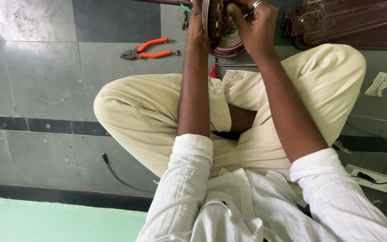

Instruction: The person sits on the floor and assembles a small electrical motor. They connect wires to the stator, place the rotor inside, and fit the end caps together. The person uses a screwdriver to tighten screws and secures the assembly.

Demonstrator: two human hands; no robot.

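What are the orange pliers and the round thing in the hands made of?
The pliers look like dull grey metal at the tip, with glossy orange handles, probably plastic or rubber sleeves. The round motor part, held by both the left hand and right hand, looks like maroon-painted metal; its inside is unclear.

The person sits cross-legged on the grey tiled floor [45, 67], both arms stretched forward over the knees. The round dark-red metal motor housing [218, 27] stands on edge just beyond the legs, the left hand [197, 27] behind its left side and the right hand [254, 24] over its right. The orange-handled pliers [146, 49] lie on the floor to the left, near the housing. The dark-brown metal blades [350, 22] lie to the right, further back. The white plastic power strip [377, 179] sits beside the right hip
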